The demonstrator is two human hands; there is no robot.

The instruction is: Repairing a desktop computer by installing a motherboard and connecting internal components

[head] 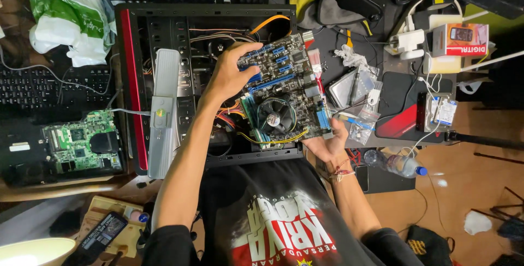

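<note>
In the head view, a dark motherboard [286, 88] with blue slots and a round cooler fan [274, 115] is held tilted above an open computer case [164, 31], which lies on its side with a red strip along its left edge. The board is gripped at its upper left edge by the left hand [232, 75], whose fingers are curled over the blue slots and pressed onto the board. Its lower right corner is supported by the right hand [327, 143], opened under the board with the thumb laid on the edge; a threaded band is worn at that wrist. Loose orange and yellow cables are seen inside the case beneath the board. A grey silver panel [162, 110] rests across the case's left part. To the left, a green circuit board [82, 143] lies on a dark laptop shell. To the right, on the table, small plastic bags [363, 124], a red and black mouse pad [404, 108] and a plastic water bottle [394, 163] are found, well apart from the case.
</note>
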